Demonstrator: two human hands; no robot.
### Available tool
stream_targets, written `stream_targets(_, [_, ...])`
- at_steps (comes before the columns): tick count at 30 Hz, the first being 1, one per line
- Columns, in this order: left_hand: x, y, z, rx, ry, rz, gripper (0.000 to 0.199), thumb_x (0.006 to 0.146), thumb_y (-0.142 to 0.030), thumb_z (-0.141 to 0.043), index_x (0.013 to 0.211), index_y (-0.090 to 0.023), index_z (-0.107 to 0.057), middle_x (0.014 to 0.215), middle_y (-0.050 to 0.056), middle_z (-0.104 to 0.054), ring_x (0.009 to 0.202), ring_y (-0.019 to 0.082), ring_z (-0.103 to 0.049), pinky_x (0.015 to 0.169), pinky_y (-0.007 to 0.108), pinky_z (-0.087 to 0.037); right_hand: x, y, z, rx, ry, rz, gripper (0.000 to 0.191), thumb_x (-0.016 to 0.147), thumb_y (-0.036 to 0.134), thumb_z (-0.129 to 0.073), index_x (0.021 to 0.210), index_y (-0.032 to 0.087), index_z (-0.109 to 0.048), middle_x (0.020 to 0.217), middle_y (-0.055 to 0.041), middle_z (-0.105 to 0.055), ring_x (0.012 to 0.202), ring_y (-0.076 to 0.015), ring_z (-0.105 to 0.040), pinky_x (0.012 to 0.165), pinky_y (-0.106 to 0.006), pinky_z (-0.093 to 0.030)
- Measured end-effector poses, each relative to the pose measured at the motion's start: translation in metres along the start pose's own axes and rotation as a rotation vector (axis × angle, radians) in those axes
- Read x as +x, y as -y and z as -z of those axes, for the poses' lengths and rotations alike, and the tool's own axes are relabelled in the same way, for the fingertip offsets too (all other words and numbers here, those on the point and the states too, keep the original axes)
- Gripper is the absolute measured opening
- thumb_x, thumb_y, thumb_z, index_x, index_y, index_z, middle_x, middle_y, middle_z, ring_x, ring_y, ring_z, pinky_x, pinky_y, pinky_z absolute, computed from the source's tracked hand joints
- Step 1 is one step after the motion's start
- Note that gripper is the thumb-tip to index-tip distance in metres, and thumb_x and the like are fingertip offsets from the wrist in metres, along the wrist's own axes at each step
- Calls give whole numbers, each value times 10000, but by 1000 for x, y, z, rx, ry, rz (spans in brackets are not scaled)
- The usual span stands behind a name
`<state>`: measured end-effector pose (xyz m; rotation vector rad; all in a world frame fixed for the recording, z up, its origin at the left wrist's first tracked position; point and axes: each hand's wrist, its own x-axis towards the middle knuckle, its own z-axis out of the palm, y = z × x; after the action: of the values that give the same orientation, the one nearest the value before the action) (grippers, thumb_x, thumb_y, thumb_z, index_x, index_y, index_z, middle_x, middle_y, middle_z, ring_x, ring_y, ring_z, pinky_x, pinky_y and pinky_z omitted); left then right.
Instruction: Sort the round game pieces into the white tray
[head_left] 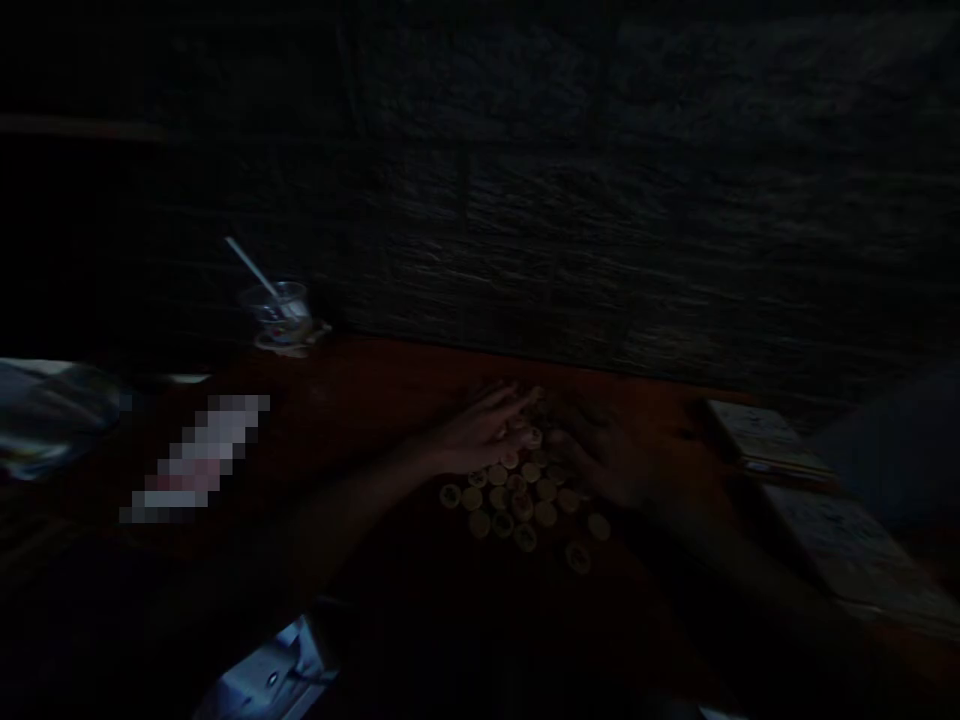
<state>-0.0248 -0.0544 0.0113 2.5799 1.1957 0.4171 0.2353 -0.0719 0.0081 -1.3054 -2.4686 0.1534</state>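
Several round game pieces (523, 508), which look like Chinese chess discs with dark markings, lie in a loose cluster on the wooden table (360, 390). My left hand (484, 430) reaches over the far left side of the cluster, fingers stretched forward and touching or hovering over a few discs. On the far right side, my right hand (600, 455) rests low beside the pieces with its fingers apart; it is very dim. Some discs are partly hidden under the fingers. Neither hand visibly grips a piece.
A clear plastic cup (277, 310) with a white straw or spoon stands at the back left by the brick wall (525, 220). To the right lie two flat box-like objects (772, 440). A blurred-out item (202, 455) and clear plastic packaging (60, 420) are at left.
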Motion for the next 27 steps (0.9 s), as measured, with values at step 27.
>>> stream_targets(27, [-16,-12,-1,59,100,-260,807,998,-677,-406,1653,-244,-219,1715,97,-182,1587,338,-168,1279,532,-192,-21,9,18,12,198,78,756,1014,598,-451,1626,175,-317,1690,-142,-289,1546,-320,-310,1236,-514,-338])
